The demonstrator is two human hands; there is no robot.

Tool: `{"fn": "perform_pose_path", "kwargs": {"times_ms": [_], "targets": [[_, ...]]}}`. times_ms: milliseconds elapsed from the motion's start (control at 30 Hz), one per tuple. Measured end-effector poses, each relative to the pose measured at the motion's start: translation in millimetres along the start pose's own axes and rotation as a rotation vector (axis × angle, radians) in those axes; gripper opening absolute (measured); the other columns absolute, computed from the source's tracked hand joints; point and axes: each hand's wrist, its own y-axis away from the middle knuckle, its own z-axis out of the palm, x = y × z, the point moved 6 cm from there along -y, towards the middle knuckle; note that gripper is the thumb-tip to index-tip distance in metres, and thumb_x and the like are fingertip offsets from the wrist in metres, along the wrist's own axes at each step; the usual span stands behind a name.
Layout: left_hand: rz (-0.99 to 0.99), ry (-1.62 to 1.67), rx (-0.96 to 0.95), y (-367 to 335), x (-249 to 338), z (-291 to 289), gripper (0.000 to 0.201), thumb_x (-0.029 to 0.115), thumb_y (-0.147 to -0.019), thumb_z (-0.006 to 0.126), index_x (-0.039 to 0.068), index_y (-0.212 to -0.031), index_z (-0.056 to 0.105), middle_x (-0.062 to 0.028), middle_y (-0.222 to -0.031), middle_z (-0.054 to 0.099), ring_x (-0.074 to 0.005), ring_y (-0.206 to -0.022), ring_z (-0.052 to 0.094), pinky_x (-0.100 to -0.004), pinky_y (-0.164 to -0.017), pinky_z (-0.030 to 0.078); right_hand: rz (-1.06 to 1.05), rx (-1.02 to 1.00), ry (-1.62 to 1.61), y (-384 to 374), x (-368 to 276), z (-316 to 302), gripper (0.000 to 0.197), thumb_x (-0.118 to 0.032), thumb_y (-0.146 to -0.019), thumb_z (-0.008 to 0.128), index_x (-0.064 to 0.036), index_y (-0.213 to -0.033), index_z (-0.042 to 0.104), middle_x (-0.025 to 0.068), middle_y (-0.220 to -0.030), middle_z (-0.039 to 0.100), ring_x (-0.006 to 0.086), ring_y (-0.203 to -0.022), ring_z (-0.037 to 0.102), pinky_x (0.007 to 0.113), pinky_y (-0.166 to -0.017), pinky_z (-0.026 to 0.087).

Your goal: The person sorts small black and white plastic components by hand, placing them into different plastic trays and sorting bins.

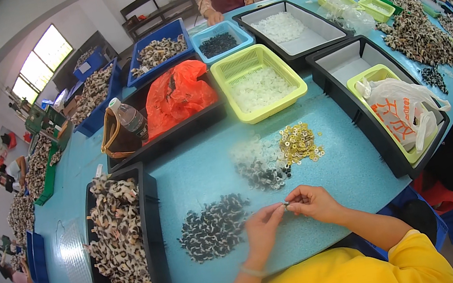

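My left hand (265, 228) and my right hand (312, 204) meet over the blue table near its front edge. Both are closed in a pinch, fingertips almost touching, on a small dark part (285, 205) too tiny to make out. To the left of my left hand lies a heap of small black-and-white pieces (214, 228). Beyond my fingers are loose piles: yellow washers (301, 143), whitish translucent rings (250, 152) and grey-black rings (266, 177).
A black crate of furry-looking black, white and tan pieces (120, 245) stands left. Ahead are a black tray with a red bag (178, 98) and bottle (130, 119), and a yellow basket (264, 112). A black tray (349, 114) with a white bag flanks the right. Other people sit around the table.
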Motion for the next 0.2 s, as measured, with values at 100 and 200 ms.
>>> {"fn": "perform_pose_path", "kwargs": {"times_ms": [100,200], "targets": [[-0.044,0.075,0.034,3,-4,0,0.023,0.007,-0.089,0.07,0.001,-0.111,0.07,-0.0041,-0.096,0.072,-0.0079,-0.083,0.064,-0.0212,-0.078,0.051,-0.061,0.007,0.037,1,-1,3,0.026,-0.014,-0.092,0.068,-0.0071,-0.118,0.066,0.001,-0.087,0.068,0.0069,-0.074,0.062,0.022,-0.062,0.05],[-0.135,0.365,-0.007,8,-10,10,0.033,0.003,-0.09,0.067,0.0,-0.123,0.064,-0.0094,-0.111,0.069,-0.0128,-0.099,0.063,-0.0229,-0.092,0.049,-0.114,-0.003,0.131,-2,5,0,0.037,-0.014,-0.093,0.067,-0.0118,-0.129,0.061,0.001,-0.092,0.068,0.0078,-0.075,0.063,0.022,-0.065,0.052]]}}
